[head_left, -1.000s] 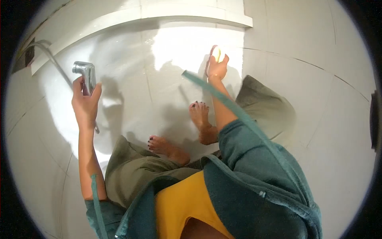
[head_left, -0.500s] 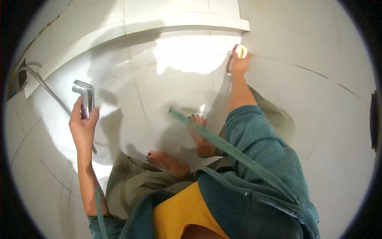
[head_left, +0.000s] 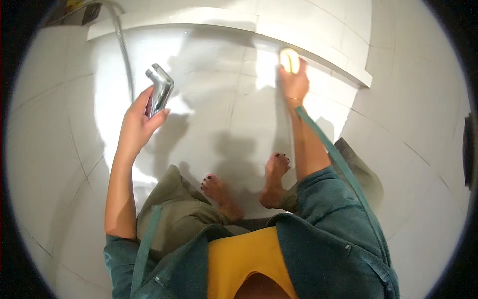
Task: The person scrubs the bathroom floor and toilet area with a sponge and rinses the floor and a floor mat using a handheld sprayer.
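My left hand (head_left: 137, 122) is wrapped round a shiny chrome handheld shower sprayer (head_left: 160, 89), its angled head pointing up and to the left. No water shows coming from it. Farther out on the right, my right hand (head_left: 296, 84) grips a rounded pale yellow and white object (head_left: 290, 61), whose kind I cannot tell. This hand is over the white tiled floor (head_left: 214, 104), close to the raised ledge at the back. A flexible metal hose (head_left: 122, 47) runs up from beside my left hand toward the upper left.
A long white ledge (head_left: 318, 54) crosses the back of the floor. My bare feet (head_left: 273, 182) stand on the tiles between my arms. Green jacket cords (head_left: 343, 167) dangle by both arms. A dark object (head_left: 468, 152) stands at the right edge.
The view has turned, shifting the ledge and hose. My left hand with the sprayer now appears farther right and higher; my right hand still holds the pale object, now tilted differently near the ledge.
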`<state>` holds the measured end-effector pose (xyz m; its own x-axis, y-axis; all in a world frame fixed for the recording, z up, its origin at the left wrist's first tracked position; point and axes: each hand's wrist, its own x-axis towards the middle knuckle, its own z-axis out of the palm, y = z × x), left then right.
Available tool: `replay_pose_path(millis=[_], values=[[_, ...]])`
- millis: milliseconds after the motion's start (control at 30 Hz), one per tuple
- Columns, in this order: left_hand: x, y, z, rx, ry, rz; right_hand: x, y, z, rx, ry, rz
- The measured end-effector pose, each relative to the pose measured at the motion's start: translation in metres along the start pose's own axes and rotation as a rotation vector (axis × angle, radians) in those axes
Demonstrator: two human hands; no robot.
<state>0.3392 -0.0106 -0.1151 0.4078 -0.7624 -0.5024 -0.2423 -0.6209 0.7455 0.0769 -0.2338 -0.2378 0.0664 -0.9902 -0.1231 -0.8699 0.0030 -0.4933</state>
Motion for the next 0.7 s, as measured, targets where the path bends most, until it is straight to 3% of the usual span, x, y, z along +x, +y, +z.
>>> replay_pose_path(millis=[133, 233, 300, 400, 433, 467, 500, 533, 600, 700], values=[[-0.012, -0.017, -0.022, 0.014, 0.256, 0.041, -0.032, -0.109, 0.065, 0.174, -0.252, -0.312], [-0.02, -0.01, -0.04, -0.083, 0.488, 0.024, -0.038, -0.173, 0.12, 0.213, -0.31, -0.557], [-0.024, -0.019, -0.053, -0.125, 0.623, 0.051, -0.048, -0.217, 0.137, 0.118, -0.573, -0.652], [-0.04, -0.021, -0.07, -0.198, 0.724, 0.048, -0.069, -0.217, 0.132, 0.158, -0.591, -0.803], [-0.046, -0.021, -0.073, -0.236, 0.759, 0.045, -0.073, -0.209, 0.101, 0.152, -0.63, -0.66], [-0.052, -0.021, -0.075, -0.247, 0.784, 0.04, -0.068, -0.174, 0.107, 0.152, -0.399, -0.78], [-0.06, -0.024, -0.076, -0.24, 0.823, 0.027, -0.064, -0.146, 0.098, 0.243, -0.338, -0.65], [-0.067, -0.027, -0.078, -0.222, 0.854, 0.008, -0.065, -0.149, 0.071, -0.033, -0.325, -0.497], [-0.078, -0.033, -0.081, -0.216, 0.879, -0.001, -0.044, -0.126, 0.063, -0.072, -0.311, -0.498], [-0.098, -0.023, -0.079, -0.171, 0.906, -0.006, -0.031, -0.162, 0.091, -0.041, -0.367, -0.698]])
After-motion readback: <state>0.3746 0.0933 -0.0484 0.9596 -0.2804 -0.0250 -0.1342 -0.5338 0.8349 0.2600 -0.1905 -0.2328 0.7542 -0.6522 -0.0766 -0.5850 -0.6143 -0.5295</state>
